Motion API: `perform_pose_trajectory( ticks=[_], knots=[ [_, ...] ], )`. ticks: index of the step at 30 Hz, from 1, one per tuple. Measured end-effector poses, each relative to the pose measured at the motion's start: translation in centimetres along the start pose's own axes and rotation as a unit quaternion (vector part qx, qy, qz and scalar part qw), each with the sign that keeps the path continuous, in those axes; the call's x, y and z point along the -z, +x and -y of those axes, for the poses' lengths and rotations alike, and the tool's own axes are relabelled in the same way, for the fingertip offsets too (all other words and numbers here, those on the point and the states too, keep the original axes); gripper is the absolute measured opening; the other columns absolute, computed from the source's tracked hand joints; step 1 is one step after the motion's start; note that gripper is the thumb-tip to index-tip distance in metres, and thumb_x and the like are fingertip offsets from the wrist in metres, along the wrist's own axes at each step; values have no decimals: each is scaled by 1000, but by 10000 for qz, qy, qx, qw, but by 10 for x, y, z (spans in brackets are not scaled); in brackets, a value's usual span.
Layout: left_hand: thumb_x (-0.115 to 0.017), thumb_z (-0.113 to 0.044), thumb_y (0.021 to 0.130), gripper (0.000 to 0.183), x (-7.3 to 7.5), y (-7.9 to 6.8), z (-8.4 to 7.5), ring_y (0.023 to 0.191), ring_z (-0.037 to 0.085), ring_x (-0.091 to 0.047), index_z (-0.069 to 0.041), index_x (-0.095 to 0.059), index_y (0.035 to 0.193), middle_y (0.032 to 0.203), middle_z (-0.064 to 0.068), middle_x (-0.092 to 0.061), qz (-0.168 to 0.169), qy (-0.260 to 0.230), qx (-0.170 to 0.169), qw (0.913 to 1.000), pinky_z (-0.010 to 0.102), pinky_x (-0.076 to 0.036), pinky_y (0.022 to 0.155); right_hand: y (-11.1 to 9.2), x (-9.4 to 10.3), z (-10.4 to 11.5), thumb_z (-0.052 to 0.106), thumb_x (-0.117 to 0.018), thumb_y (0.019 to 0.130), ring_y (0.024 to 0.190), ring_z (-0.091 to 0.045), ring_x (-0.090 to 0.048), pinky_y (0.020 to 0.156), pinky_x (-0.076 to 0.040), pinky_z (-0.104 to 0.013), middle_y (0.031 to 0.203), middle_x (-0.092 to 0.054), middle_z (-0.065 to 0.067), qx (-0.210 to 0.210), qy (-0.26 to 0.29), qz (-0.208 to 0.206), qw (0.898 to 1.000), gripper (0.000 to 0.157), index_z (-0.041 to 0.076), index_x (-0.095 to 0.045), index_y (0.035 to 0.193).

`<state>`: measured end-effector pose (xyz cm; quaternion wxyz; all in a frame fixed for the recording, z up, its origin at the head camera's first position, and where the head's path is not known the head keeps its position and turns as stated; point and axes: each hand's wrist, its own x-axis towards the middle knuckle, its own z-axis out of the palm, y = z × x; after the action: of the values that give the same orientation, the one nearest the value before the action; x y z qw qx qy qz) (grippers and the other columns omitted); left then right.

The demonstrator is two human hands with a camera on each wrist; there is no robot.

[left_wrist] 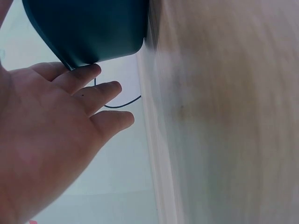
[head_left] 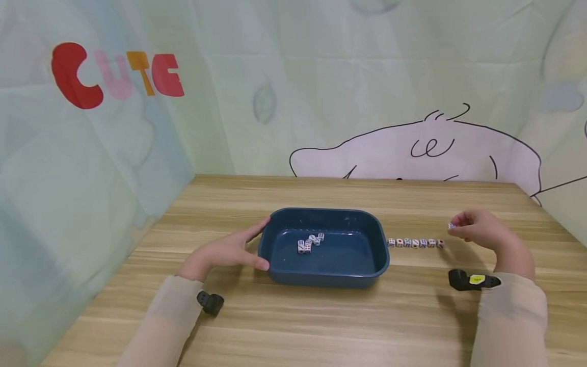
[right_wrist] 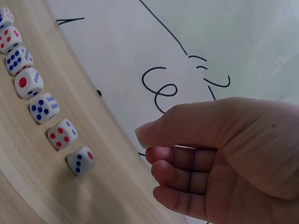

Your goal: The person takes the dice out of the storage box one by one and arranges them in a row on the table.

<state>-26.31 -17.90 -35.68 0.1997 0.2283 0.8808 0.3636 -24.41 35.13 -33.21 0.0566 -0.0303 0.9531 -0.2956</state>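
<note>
At the left end of a dark blue tray (head_left: 323, 280), my left hand (head_left: 224, 252) touches the wall with fingers and thumb spread. The left wrist view shows the fingers of that hand (left_wrist: 56, 116) nearly straight, against the tray's outer side (left_wrist: 93, 32). My right hand (head_left: 481, 229) pinches a white die (head_left: 451, 226) between thumb and fingertips, above the table beyond the right end of a row of dice (head_left: 415, 243). In the right wrist view the right hand (right_wrist: 201, 154) hides the held die. Several dice (head_left: 304, 246) lie inside the tray, left of its middle.
The row of several dice starts close by the tray's right wall; its end die (right_wrist: 81, 160) stands slightly apart. Wood-grain table (head_left: 321, 326) lies under everything. A printed cloth (head_left: 229, 117) hangs behind the table's far edge and along the left.
</note>
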Motion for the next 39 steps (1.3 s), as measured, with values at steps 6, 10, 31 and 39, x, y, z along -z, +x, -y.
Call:
perform_pose_trajectory(
  ticks=[6, 10, 31, 39],
  knots=[
    [-80, -43, 74, 114, 0, -1, -2, 147, 35, -6, -22, -4, 157, 162, 11, -7, 1, -38, 35, 10000, 61, -13, 115, 0, -3, -10, 17, -62, 90, 80, -17, -52, 68, -48, -30, 91, -59, -8, -114, -2, 215, 9997, 29, -10, -56, 102],
    [-80, -43, 74, 114, -1, -1, -3, 147, 36, -6, -22, -4, 157, 162, 11, -7, -4, -34, 36, 10000, 61, -13, 114, 1, -6, -14, 17, -65, 88, 82, -19, -51, 70, -46, -30, 91, -58, -8, -264, 138, 375, 9989, 29, -8, -56, 101],
    [-79, -43, 75, 112, -1, -1, -2, 147, 36, -6, -23, -5, 157, 162, 11, -6, -25, -61, 9, 10000, 62, -13, 114, 8, -16, -22, 12, -64, 87, 76, -16, -48, 66, -41, -28, 79, -54, -1, -249, 222, 644, 9974, 22, -7, -58, 96],
    [-78, -43, 76, 112, -1, -2, -3, 147, 37, -6, -22, -4, 157, 162, 12, -7, 7, -46, -48, 10000, 62, -13, 114, 8, -15, -20, 11, -63, 87, 76, -16, -48, 66, -41, -28, 79, -54, -1, -306, 265, 733, 9965, 21, -8, -57, 96]
  ],
)
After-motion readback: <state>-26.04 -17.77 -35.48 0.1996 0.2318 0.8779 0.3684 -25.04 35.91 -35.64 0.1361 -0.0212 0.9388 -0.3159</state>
